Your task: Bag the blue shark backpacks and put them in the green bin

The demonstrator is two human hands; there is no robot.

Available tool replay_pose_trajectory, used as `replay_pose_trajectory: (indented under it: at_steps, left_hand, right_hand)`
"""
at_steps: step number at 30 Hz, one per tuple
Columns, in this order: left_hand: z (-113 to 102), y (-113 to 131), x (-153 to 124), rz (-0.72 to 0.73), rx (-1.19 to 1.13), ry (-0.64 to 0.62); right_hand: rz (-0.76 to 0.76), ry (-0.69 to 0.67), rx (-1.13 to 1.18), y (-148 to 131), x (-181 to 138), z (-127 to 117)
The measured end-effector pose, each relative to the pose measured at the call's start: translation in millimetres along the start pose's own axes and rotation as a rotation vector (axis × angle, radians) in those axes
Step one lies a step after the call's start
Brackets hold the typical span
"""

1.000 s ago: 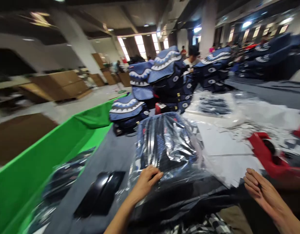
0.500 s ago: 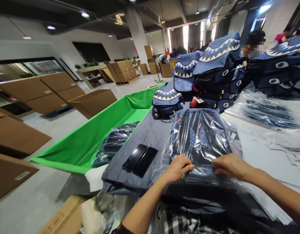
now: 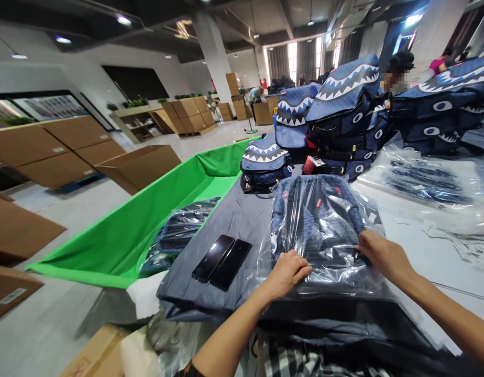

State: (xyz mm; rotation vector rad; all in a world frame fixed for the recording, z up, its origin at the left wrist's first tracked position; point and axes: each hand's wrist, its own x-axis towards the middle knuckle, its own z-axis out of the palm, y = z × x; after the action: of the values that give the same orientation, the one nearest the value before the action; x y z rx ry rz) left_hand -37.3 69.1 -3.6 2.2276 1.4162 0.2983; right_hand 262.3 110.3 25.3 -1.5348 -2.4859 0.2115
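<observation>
A dark blue backpack point(image 3: 320, 209) lies strap side up on the table, inside a clear plastic bag point(image 3: 324, 277). My left hand point(image 3: 289, 269) is closed, its fingers pinching the film near the backpack's lower left corner. Over on the lower right side, my right hand point(image 3: 383, 254) has its fingers curled on the same bag; part of its grip is hidden. Two black phones point(image 3: 222, 262) lie side by side left of the backpack. Behind it sits a small shark-face bag point(image 3: 265, 162), beside stacked shark-face backpacks point(image 3: 340, 104).
A green fabric bin point(image 3: 108, 225) on the left holds several bagged backpacks point(image 3: 183, 230). Clear plastic bags point(image 3: 430, 183) lie on the right of the table. Cardboard boxes point(image 3: 135, 162) stand on the floor. A person point(image 3: 399, 70) is behind the backpack piles.
My right hand has moved up and to the right along the bag. My left hand stays at the lower left edge. The view has shifted slightly.
</observation>
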Motion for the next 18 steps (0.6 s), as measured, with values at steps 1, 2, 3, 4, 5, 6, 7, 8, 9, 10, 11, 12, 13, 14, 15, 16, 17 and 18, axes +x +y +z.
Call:
replay_pose_trajectory:
  at_steps: [1, 2, 3, 4, 5, 6, 7, 8, 9, 10, 11, 12, 13, 14, 15, 16, 17, 18]
  left_hand:
    - [0, 0, 0, -0.001, 0.004, -0.005]
    - [-1, 1, 1, 0.000, 0.006, -0.015]
    - [-2, 1, 2, 0.003, 0.007, -0.024]
    - [-3, 2, 3, 0.005, 0.008, -0.030]
    - [-4, 3, 4, 0.005, 0.009, -0.035]
    - [-5, 4, 4, 0.000, 0.010, -0.037]
    - [-6, 6, 4, -0.009, 0.012, -0.034]
    - [-7, 8, 2, -0.012, 0.015, -0.026]
    - [-8, 10, -2, -0.004, 0.018, -0.008]
    - [-10, 11, -6, 0.019, 0.024, 0.018]
    - [-11, 11, -12, 0.055, 0.036, 0.054]
    - [-12, 11, -20, 0.092, 0.056, 0.093]
    - [-14, 9, -28, 0.118, 0.083, 0.127]
    - [-15, 6, -36, 0.122, 0.106, 0.155]
    - [-16, 2, -43, 0.099, 0.117, 0.177]
    - [-16, -2, -50, 0.054, 0.106, 0.195]
    - [-17, -5, -56, -0.001, 0.076, 0.217]
    - [-17, -8, -59, -0.056, 0.037, 0.242]
  right_hand:
    - [-0.058, 0.157, -0.036, 1, -14, 3]
    - [-0.171, 0.297, -0.069, 1, -27, 8]
    - [-0.313, 0.394, -0.107, 0, -39, 13]
    - [-0.454, 0.447, -0.149, -1, -48, 19]
    - [-0.559, 0.453, -0.194, -2, -54, 26]
    - [-0.608, 0.422, -0.237, -3, -56, 34]
    - [-0.617, 0.396, -0.275, -3, -57, 40]
    - [-0.606, 0.376, -0.304, -3, -56, 47]
    - [-0.595, 0.377, -0.319, -1, -54, 52]
    - [-0.596, 0.383, -0.322, 1, -52, 56]
    - [-0.601, 0.386, -0.322, 4, -51, 59]
    - [-0.611, 0.396, -0.318, 7, -50, 62]
    - [-0.619, 0.408, -0.314, 10, -50, 64]
    - [-0.623, 0.420, -0.310, 13, -50, 67]
    - [-0.621, 0.430, -0.307, 15, -50, 69]
    - [-0.617, 0.437, -0.307, 16, -49, 71]
    - [-0.611, 0.444, -0.306, 15, -48, 73]
    - [-0.610, 0.452, -0.303, 14, -47, 74]
